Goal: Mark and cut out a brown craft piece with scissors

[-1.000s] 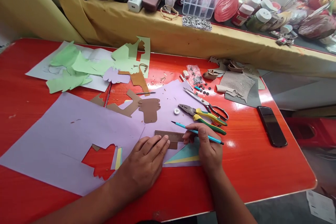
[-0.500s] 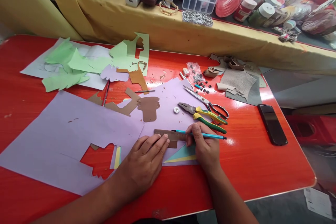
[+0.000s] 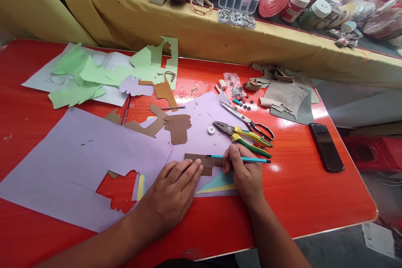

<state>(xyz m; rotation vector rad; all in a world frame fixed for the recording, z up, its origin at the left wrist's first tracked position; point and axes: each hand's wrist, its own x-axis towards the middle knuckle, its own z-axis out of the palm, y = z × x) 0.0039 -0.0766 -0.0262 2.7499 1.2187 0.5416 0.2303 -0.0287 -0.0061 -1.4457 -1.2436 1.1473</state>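
Observation:
My left hand (image 3: 172,190) lies with fingers stretched out, its fingertips pressing on a ruler-like brown strip (image 3: 196,157) and a small brown leather piece (image 3: 206,171) beneath it. Between the thumb and fingers of my right hand (image 3: 245,171) is a slim light-blue pen (image 3: 251,160), held almost level, its dark tip at the strip's upper edge. Under both hands are sheets of purple paper (image 3: 201,113), with blue and yellow paper corners (image 3: 216,184) showing near my right hand. A brown leather cutout (image 3: 178,129) rests just beyond my left fingers.
Pliers (image 3: 241,136), scissors (image 3: 245,117) and a small round metal piece (image 3: 211,130) lie ahead of my right hand. Small black snap parts (image 3: 245,104) are scattered behind. A phone (image 3: 326,148) is at right, leather scraps (image 3: 285,96) at back right, green paper (image 3: 103,73) at back left.
The pen's rear end sits very slightly higher in view as the camera shifts a little. Both hands otherwise keep their places on the work.

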